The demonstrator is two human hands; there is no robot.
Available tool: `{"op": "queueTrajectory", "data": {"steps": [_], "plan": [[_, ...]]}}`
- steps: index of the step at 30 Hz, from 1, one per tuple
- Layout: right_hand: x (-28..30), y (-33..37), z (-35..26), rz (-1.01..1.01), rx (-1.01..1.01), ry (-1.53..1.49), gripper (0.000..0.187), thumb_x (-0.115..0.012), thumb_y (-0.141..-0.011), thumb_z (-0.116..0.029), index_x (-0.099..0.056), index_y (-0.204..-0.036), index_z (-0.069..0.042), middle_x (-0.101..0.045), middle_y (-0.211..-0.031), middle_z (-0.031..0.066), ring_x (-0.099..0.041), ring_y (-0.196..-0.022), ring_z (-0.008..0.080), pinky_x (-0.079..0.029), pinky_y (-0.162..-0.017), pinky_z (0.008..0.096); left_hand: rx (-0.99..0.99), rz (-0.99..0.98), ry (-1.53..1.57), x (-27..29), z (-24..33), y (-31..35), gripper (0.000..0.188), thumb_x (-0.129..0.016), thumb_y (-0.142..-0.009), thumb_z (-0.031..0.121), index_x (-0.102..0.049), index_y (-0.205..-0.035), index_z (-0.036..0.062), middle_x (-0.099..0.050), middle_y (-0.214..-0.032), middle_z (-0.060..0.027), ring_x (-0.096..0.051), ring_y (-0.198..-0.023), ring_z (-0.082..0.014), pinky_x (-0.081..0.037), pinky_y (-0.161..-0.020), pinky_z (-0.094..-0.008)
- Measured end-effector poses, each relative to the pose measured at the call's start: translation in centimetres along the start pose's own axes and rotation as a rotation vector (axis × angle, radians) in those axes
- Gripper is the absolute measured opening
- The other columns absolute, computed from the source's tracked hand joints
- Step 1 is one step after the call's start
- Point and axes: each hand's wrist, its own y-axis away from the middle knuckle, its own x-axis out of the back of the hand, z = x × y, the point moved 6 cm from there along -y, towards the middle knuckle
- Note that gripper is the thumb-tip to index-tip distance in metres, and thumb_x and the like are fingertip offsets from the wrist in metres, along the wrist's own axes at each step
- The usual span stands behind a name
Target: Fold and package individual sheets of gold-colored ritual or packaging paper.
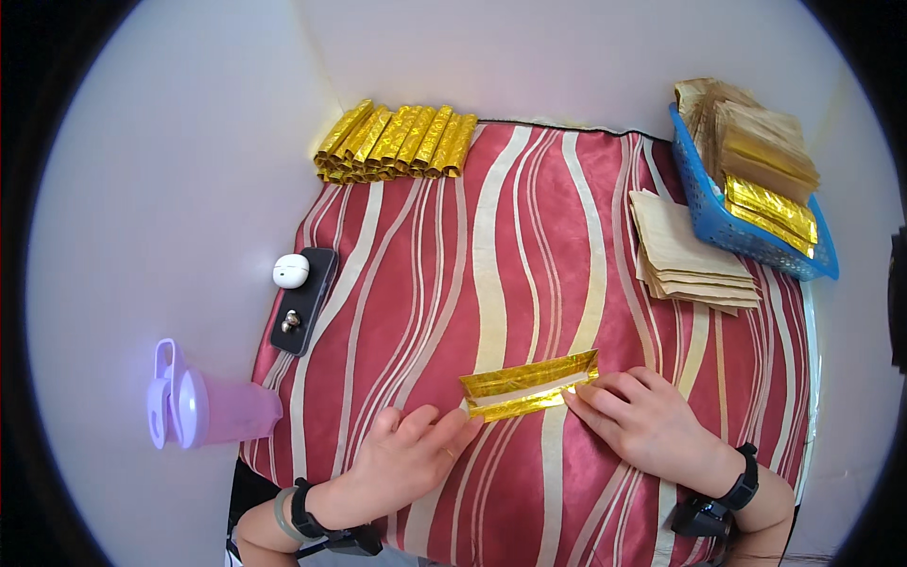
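A sheet of gold foil paper (529, 383), partly folded lengthwise with a pale strip showing along its middle, lies near the front of the cloth-covered table. My left hand (411, 454) grips its lower left corner, fingers pressed together. At the lower right end, my right hand (652, 425) holds the foil between thumb and fingers. The fingertips partly cover both ends of the sheet. A pile of rolled gold foil tubes (402, 142) rests at the back left. To the right sits a stack of tan paper sheets (694, 250).
A blue basket (704, 213) at the back right holds tan paper and gold foil. On the left lie a dark phone (304, 326), a white earbud case (291, 271) and a small shiny object (291, 320). A purple shaker bottle (227, 411) is beside the table's left edge.
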Motion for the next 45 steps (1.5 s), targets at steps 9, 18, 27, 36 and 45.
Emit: {"op": "queueTrajectory", "data": {"steps": [9, 18, 27, 36, 45], "plan": [[0.5, 0.7, 1.0, 0.089, -0.025, -0.038, 0.036, -0.065, -0.074, -0.009, -0.068, -0.109, 0.001, -0.062, -0.100, 0.0059, -0.059, -0.097, 0.0206, -0.051, -0.081, 0.0310, 0.051, 0.041, 0.115, -0.5, -1.0, -0.1, 0.038, -0.067, -0.078, 0.016, -0.072, -0.115, 0.0194, -0.050, -0.098, 0.0021, -0.045, -0.096, -0.0171, -0.031, -0.076, -0.0347], [0.6, 0.4, -0.5, 0.125, 0.186, 0.078, 0.032, -0.066, -0.071, -0.007, -0.067, -0.100, 0.006, -0.059, -0.084, 0.0062, -0.060, -0.081, 0.0186, -0.053, -0.070, 0.0280, 0.111, 0.145, 0.119, 0.3, -2.6, -2.1, 0.028, -0.069, -0.073, 0.012, -0.077, -0.100, 0.0171, -0.055, -0.095, -0.0008, -0.049, -0.092, -0.0214, -0.034, -0.077, -0.0383], [0.0, 0.2, -6.6, 0.151, 0.319, -0.054, 0.015, -0.065, -0.071, -0.009, -0.063, -0.083, -0.001, -0.056, -0.078, 0.0029, -0.059, -0.074, 0.0152, -0.050, -0.064, 0.0244, 0.130, 0.068, 0.280, -1.4, -1.4, -8.4, 0.054, -0.075, -0.078, 0.043, -0.068, -0.117, 0.0055, -0.055, -0.116, -0.0098, -0.045, -0.111, -0.0288, -0.035, -0.092, -0.0420], [1.1, 0.2, 3.8, 0.401, -0.304, -0.523, 0.023, -0.061, -0.088, -0.004, -0.064, -0.111, -0.003, -0.065, -0.093, 0.0123, -0.064, -0.088, 0.0313, -0.054, -0.077, 0.0383, -0.235, -0.154, 0.618, -2.9, -2.9, -12.5, 0.043, -0.075, -0.080, 0.025, -0.070, -0.123, 0.0200, -0.054, -0.129, 0.0003, -0.042, -0.119, -0.0281, -0.029, -0.107, -0.0435], [-2.2, -0.2, 4.7, 0.126, -0.340, -0.657, 0.024, -0.052, -0.098, -0.013, -0.059, -0.120, -0.005, -0.062, -0.107, 0.0148, -0.058, -0.104, 0.0330, -0.047, -0.092, 0.0412, -0.168, -0.007, 0.702, -3.1, -3.3, -10.4, 0.033, -0.074, -0.080, 0.015, -0.074, -0.113, 0.0164, -0.061, -0.109, 0.0001, -0.047, -0.103, -0.0238, -0.037, -0.098, -0.0380]]}}
